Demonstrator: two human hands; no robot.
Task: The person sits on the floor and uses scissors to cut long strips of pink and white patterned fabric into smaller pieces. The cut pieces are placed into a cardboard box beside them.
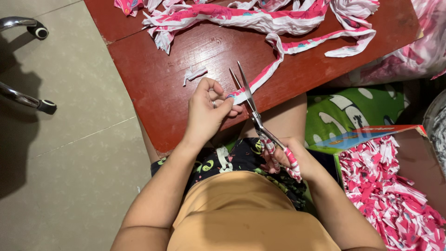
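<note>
We are pinching the pink-and-white fabric strip (260, 79) taut in our left hand (206, 111), grip clamped on its near end. Our right hand (290, 160) is clamping the silver scissors (248, 100), blades apart around it above the red wooden surface (158, 69).

We look through one head-worn camera, pointing almost straight down, close over our own lap. The low red table (186, 69) fills the upper frame, tiled floor (69, 139) lies left, and our forearms enter from below.

Open scissors (251, 104) straddle a pink-white fabric strip (265, 74) above the red table (158, 83).
</note>
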